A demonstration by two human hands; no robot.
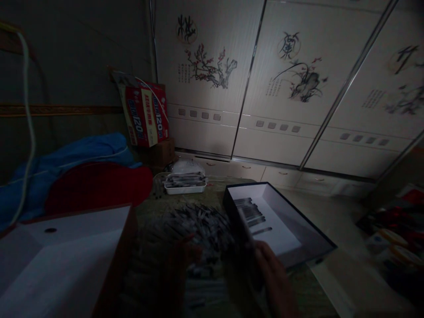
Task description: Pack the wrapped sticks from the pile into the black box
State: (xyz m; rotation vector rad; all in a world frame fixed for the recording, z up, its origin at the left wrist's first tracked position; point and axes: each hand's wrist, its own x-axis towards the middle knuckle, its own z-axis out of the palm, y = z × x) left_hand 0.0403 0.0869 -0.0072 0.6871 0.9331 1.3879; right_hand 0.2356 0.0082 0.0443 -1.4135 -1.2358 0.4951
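A dark box with a pale lining [288, 234] stands tilted across my view on the right of the table. Inside it a row of slim pen-like sticks [250, 210] lies side by side, one a little apart. My right hand [273, 276] has its fingers over the near left wall of this box; the thumb is hidden. A large heap of similar dark sticks [202, 227] covers the middle of the table. Dim and blurred, my left hand [185, 256] is at the near edge of the heap; whether it holds anything does not show.
A reddish-brown box with a white inside [66, 260] takes up the near left. Behind the heap stands a white tray [185, 190] of sticks. Red cloth [99, 187], blue cloth [96, 148] and a red carton [145, 112] lie left; a wardrobe [274, 145] lines the back.
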